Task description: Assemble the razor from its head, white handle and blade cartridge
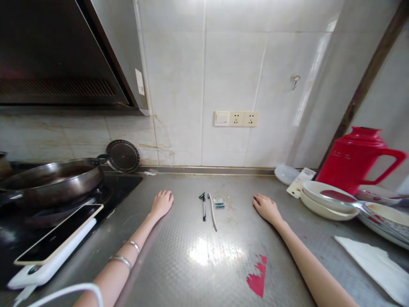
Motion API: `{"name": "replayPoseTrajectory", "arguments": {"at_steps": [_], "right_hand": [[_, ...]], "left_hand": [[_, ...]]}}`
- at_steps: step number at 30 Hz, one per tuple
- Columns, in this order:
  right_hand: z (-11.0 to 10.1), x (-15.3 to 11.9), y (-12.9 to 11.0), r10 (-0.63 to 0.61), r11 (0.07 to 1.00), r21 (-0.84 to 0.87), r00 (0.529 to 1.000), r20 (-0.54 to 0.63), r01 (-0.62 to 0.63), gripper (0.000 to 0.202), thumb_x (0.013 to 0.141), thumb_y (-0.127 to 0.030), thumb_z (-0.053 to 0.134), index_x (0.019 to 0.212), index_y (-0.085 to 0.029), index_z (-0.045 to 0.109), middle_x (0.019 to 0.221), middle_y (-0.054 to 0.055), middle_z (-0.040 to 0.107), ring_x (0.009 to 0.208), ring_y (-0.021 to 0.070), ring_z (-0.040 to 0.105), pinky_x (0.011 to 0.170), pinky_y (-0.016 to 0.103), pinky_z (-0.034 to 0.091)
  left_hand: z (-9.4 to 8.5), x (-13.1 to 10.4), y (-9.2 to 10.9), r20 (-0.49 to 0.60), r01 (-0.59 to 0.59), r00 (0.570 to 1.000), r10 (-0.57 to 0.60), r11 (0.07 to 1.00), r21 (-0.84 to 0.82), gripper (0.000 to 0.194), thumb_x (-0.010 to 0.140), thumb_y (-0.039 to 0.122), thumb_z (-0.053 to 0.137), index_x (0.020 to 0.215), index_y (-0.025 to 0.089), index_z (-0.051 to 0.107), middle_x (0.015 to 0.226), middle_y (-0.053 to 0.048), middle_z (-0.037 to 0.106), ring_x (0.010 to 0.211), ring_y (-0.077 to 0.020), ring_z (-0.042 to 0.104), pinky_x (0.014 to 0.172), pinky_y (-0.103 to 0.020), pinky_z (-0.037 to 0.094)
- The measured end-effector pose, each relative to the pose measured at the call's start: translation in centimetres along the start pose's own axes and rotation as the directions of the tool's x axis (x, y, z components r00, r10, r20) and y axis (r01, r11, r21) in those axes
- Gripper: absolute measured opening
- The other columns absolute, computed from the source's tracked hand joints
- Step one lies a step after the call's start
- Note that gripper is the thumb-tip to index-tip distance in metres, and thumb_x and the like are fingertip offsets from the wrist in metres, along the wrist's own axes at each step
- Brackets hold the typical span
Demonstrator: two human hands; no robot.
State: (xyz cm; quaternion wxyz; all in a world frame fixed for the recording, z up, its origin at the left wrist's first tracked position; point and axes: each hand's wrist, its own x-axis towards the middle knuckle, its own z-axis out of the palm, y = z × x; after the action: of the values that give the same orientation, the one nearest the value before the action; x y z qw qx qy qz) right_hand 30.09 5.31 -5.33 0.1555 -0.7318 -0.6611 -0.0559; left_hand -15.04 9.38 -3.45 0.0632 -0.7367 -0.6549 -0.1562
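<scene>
My left hand (pixel 162 204) rests palm down on the steel counter (pixel 179 256), fingers laid out and nothing in them. Across from it, my right hand (pixel 266 207) also lies flat and holds nothing. Between the two hands, apart from both, is a razor (pixel 204 209) with a dark head and a grey handle. Beside it lies a thin, slightly curved whitish stick (pixel 212 213) with a small dark upper end. To the right of the stick sits a small clear pack (pixel 219 204) with dark green pieces, too small to make out.
A phone (pixel 60 232) on a white power bank and a steel pan (pixel 54 181) on the stove stand at left. At right are a red thermos jug (pixel 351 162), stacked bowls (pixel 329 207), a plate (pixel 386 224) and white paper (pixel 370 264). A red patch (pixel 258 279) marks the counter front.
</scene>
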Motion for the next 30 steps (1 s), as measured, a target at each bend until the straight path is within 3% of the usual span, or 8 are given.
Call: {"name": "replayPoseTrajectory", "arguments": {"at_steps": [5, 8, 13, 16, 20, 26, 30], "right_hand": [[-0.1, 0.0, -0.1, 0.016, 1.0, 0.003, 1.0, -0.002, -0.016, 0.04, 0.085, -0.033, 0.034, 0.115, -0.02, 0.057, 0.127, 0.01, 0.051, 0.119, 0.0247, 0.042, 0.096, 0.041, 0.031], [-0.1, 0.0, -0.1, 0.015, 1.0, 0.002, 1.0, -0.015, -0.015, 0.039, 0.084, -0.032, 0.035, 0.114, -0.02, 0.058, 0.126, 0.009, 0.052, 0.118, 0.0242, 0.043, 0.095, 0.041, 0.032], [0.0, 0.0, 0.0, 0.013, 1.0, 0.015, 0.999, -0.033, -0.012, 0.04, 0.083, -0.033, 0.036, 0.113, -0.02, 0.059, 0.126, 0.009, 0.053, 0.117, 0.0248, 0.043, 0.094, 0.041, 0.032], [0.1, 0.0, 0.1, 0.016, 1.0, 0.022, 0.999, -0.042, -0.015, 0.039, 0.083, -0.034, 0.036, 0.112, -0.02, 0.059, 0.125, 0.01, 0.053, 0.117, 0.0245, 0.044, 0.093, 0.041, 0.033], [0.1, 0.1, 0.1, 0.015, 1.0, 0.024, 0.999, -0.042, -0.014, 0.039, 0.083, -0.034, 0.037, 0.111, -0.02, 0.06, 0.124, 0.01, 0.054, 0.115, 0.0247, 0.046, 0.092, 0.04, 0.034], [0.1, 0.2, 0.1, 0.028, 0.999, 0.03, 0.999, -0.04, -0.027, 0.038, 0.083, -0.033, 0.037, 0.111, -0.021, 0.059, 0.124, 0.009, 0.054, 0.115, 0.0244, 0.045, 0.092, 0.04, 0.032], [0.0, 0.2, 0.0, 0.027, 0.999, 0.03, 0.999, -0.029, -0.026, 0.038, 0.083, -0.033, 0.037, 0.111, -0.021, 0.059, 0.124, 0.009, 0.054, 0.116, 0.0243, 0.044, 0.092, 0.041, 0.032]], "left_hand": [[0.0, -0.1, 0.0, -0.013, 0.029, 0.999, -0.029, 1.0, -0.009, 0.039, 0.087, 0.029, 0.031, 0.114, 0.011, 0.053, 0.118, -0.014, 0.056, 0.113, -0.0241, 0.047, 0.094, -0.035, 0.034], [-0.5, -0.2, 0.2, -0.084, 0.042, 0.996, -0.043, 0.999, -0.008, 0.037, 0.086, 0.028, 0.034, 0.113, 0.01, 0.052, 0.116, -0.015, 0.057, 0.111, -0.0244, 0.049, 0.093, -0.035, 0.034], [-1.9, -0.1, 3.0, -0.198, 0.079, 0.975, -0.104, 0.988, -0.129, 0.025, 0.08, 0.022, 0.044, 0.1, 0.014, 0.056, 0.1, -0.012, 0.063, 0.098, -0.0243, 0.054, 0.083, -0.035, 0.039], [-2.2, 0.3, 6.4, -0.04, 0.117, 0.989, -0.14, 0.929, -0.35, 0.016, 0.075, 0.019, 0.049, 0.086, 0.016, 0.06, 0.083, -0.007, 0.067, 0.079, -0.0182, 0.06, 0.072, -0.027, 0.042], [-1.8, 0.2, 10.9, 0.056, 0.066, 0.997, -0.045, 0.881, -0.469, 0.012, 0.072, 0.023, 0.052, 0.072, 0.017, 0.062, 0.078, -0.007, 0.068, 0.074, -0.0168, 0.061, 0.064, -0.024, 0.041], [-1.5, -0.8, 14.3, 0.158, 0.066, 0.987, -0.036, 0.98, -0.19, 0.037, 0.073, 0.048, 0.049, 0.08, 0.015, 0.066, 0.085, -0.017, 0.068, 0.082, -0.0294, 0.063, 0.065, -0.033, 0.043], [-1.1, -0.8, 15.0, 0.187, 0.049, 0.982, -0.025, 0.991, -0.128, 0.036, 0.073, 0.042, 0.048, 0.085, 0.013, 0.067, 0.087, -0.02, 0.067, 0.085, -0.031, 0.063, 0.065, -0.034, 0.044]]}}
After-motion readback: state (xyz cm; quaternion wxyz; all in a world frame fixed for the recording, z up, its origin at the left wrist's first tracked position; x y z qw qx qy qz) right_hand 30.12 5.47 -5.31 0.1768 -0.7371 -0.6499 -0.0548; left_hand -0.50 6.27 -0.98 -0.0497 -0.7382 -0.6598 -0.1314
